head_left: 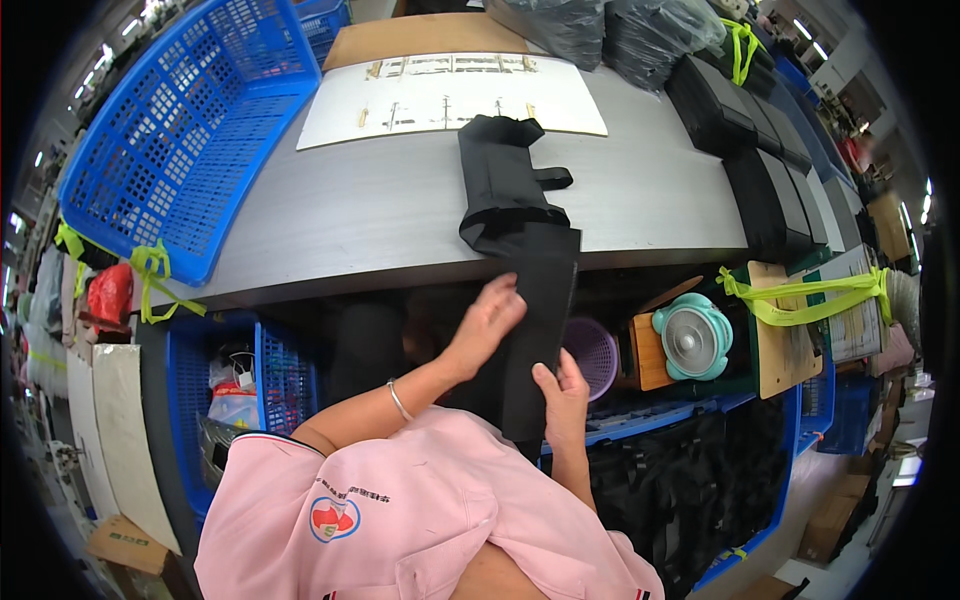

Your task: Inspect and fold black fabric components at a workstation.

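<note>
A long black panel (541, 320), flat and straight-edged, stands between my body and the table's front edge. My right hand (566, 392) grips its right edge low down, thumb on the near face and fingers behind. Beside its left edge is my left hand (488, 322), fingers half bent and slightly apart, the tips at or very near the panel. At its top the panel meets a black fabric piece (498, 172) lying on the grey table (400, 205). This piece has folded ends and a short strap loop (554, 178) sticking out on its right.
A blue basket (190, 140) leans at the left, near a white marked board (450, 95). Black boxy pieces (770, 190) are stacked at the right. Below the table are a purple bin (590, 355), a turquoise fan (692, 337) and a blue crate of black pieces (690, 490).
</note>
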`<state>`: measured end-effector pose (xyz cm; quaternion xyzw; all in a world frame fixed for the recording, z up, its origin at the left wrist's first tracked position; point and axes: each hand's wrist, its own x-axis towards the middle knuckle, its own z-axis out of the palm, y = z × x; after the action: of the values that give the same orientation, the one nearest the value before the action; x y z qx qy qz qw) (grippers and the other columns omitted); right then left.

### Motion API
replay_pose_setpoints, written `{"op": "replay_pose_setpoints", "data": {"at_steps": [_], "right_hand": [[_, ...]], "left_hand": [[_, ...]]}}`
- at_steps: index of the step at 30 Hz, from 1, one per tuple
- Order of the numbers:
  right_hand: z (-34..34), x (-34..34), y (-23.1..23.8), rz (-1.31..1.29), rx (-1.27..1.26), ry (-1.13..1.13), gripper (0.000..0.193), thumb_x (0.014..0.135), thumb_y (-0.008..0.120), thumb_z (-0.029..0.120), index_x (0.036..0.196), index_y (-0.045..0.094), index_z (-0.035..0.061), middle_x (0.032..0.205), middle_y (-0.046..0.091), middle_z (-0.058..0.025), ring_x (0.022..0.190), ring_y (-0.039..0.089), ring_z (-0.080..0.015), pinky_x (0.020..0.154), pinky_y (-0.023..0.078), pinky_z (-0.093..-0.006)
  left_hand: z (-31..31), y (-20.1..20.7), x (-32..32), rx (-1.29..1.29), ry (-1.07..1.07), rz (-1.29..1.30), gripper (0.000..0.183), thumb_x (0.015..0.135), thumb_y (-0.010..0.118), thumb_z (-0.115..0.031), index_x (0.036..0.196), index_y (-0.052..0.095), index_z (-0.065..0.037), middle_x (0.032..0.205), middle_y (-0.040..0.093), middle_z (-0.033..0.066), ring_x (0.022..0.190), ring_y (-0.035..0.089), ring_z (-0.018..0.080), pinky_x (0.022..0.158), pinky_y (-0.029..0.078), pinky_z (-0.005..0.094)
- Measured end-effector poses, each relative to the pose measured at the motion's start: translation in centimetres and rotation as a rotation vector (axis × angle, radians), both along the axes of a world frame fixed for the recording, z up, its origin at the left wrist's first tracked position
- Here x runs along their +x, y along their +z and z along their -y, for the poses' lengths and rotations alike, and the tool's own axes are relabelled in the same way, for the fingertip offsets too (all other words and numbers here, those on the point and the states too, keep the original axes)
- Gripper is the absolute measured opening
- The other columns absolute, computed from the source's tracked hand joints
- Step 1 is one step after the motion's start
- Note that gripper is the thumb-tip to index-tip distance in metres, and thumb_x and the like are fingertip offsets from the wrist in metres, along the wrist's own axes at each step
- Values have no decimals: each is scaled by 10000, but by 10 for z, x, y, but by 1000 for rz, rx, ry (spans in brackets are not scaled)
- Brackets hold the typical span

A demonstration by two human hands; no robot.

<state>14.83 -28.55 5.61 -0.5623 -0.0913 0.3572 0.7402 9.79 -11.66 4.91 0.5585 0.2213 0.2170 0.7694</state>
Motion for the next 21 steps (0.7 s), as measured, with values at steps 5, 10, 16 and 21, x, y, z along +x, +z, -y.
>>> {"op": "replay_pose_setpoints", "data": {"at_steps": [5,10,16,21], "right_hand": [[-1,16,-3,100,-77,74,450,938,649,87,1354,531,-40,1209,649,-71,1069,610,-131,953,474,-268],[-23,27,-15,114,-123,115,444,943,645,108,1353,538,-25,1184,658,-66,1072,599,-124,953,468,-270],[-47,25,2,1249,-600,41,469,912,622,61,1375,562,103,1058,667,-152,829,705,-297,698,551,-345],[-70,6,8,1627,-838,104,593,826,591,13,1406,519,115,800,517,-92,625,634,-255,538,521,-367]], "left_hand": [[-90,-34,22,770,405,-213,287,953,615,-267,1157,711,-90,1464,429,200,1364,384,360,1112,328,418],[-138,-28,45,777,89,-282,216,874,683,-120,1082,735,-100,1219,645,142,1013,660,303,846,530,334],[-125,-13,44,1147,289,-14,329,856,635,-9,1177,674,-71,1211,635,157,948,659,350,778,544,365],[-108,19,25,1227,136,42,463,836,559,57,1287,583,-47,1260,590,198,1037,627,395,826,548,400]]}}
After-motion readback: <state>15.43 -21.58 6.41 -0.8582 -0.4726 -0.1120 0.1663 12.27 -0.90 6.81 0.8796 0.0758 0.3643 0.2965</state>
